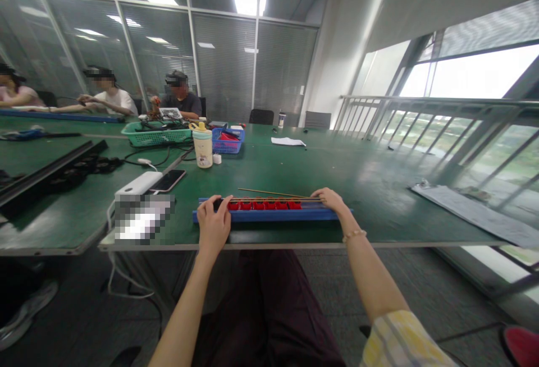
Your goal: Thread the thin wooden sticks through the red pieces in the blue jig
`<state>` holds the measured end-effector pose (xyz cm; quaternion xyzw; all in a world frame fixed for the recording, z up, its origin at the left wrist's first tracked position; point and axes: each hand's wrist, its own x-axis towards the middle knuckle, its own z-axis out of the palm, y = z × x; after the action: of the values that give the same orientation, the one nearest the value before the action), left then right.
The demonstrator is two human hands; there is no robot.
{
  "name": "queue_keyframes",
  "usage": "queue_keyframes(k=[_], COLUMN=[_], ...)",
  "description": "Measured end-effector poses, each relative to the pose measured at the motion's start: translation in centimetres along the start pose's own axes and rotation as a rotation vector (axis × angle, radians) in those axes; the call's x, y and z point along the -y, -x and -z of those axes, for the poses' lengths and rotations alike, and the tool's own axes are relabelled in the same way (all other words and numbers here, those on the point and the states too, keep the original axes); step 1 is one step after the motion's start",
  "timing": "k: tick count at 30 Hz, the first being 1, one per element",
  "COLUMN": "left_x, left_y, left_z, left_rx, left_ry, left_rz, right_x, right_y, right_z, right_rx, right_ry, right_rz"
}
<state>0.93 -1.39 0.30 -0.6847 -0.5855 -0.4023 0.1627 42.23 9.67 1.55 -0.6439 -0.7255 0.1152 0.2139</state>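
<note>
On the table edge in front of me lies a long blue channel (269, 216), with a row of red blocks (257, 205) inside it. Thin yellowish rods (273, 199) run lengthwise above the blocks. My left hand (213, 218) is closed around the channel's left end, its fingertips at the rods' left ends. Partly covered by those fingers is a small black piece (218, 204). Toward the channel's right end, my right hand (330, 198) pinches the other ends of the rods. Behind the channel, another thin rod (265, 191) lies slanted, its right end near my right fingers.
Left of the channel are a phone (168, 180) and a white power strip (138, 183) with cables. A cup (203, 148), a green basket (155, 134) and a blue basket (229, 141) stand farther back. A clipboard (471, 210) lies right. Several people sit at the far left.
</note>
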Motion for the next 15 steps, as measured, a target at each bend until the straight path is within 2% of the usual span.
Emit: queue_keyframes(k=[4, 8, 11, 15], left_x=[0.0, 0.0, 0.0, 0.0], left_y=[0.0, 0.0, 0.0, -0.1], left_z=[0.0, -0.1, -0.1, -0.1], left_rx=[0.004, 0.003, 0.008, 0.008], left_ry=[-0.007, -0.006, -0.008, -0.012], left_rz=[0.003, 0.005, 0.005, -0.001], right_x=[-0.5, -1.1, -1.6, -2.0], right_y=[-0.2, -0.4, -0.6, -0.3], right_z=[-0.3, -0.8, -1.2, -1.5], right_rx=[-0.002, -0.028, -0.152, -0.401], right_ry=[0.024, 0.02, 0.038, -0.001], right_rz=[-0.046, -0.023, -0.069, -0.09])
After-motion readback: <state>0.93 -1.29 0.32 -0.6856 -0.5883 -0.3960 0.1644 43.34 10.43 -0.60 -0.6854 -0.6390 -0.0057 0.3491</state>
